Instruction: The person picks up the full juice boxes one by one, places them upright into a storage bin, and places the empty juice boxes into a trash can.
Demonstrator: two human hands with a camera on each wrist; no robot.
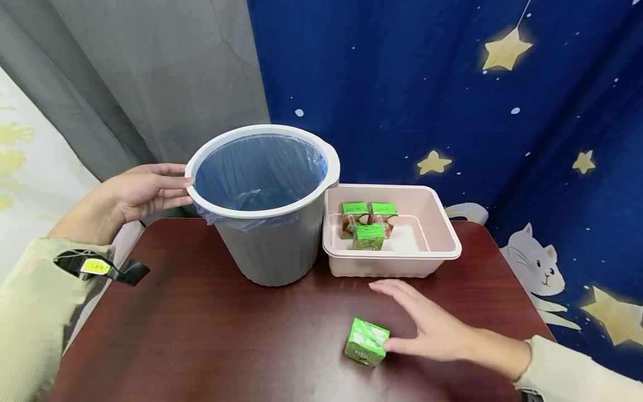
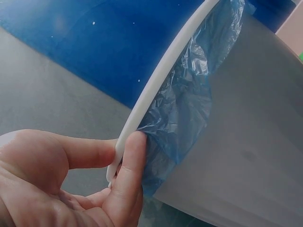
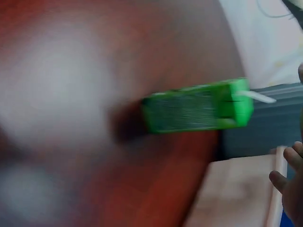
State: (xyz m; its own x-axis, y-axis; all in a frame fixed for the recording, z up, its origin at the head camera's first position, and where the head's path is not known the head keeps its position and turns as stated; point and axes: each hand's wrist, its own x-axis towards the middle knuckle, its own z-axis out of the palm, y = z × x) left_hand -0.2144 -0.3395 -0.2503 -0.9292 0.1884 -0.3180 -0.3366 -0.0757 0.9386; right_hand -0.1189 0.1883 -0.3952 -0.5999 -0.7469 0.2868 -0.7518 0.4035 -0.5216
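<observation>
My left hand (image 1: 145, 192) pinches the white rim (image 2: 147, 92) of a grey trash bin (image 1: 276, 251) between thumb and fingers. A blue plastic bag (image 2: 182, 104) lines the bin and folds over its rim. My right hand (image 1: 434, 329) is spread around the near side of a green juice box (image 1: 366, 341) standing on the table, with the thumb right at the box's edge in the head view. In the right wrist view, a straw (image 3: 258, 97) sticks out from the top of that box, and my fingers (image 3: 286, 184) are apart from it.
Beside the bin stands a pale pink plastic basket (image 1: 392, 254) holding three small green-topped drink cartons (image 1: 369, 237). Everything stands on a dark red-brown table (image 1: 216, 335). Behind hang a grey curtain (image 1: 166, 67) and a blue one (image 1: 377, 84) with stars.
</observation>
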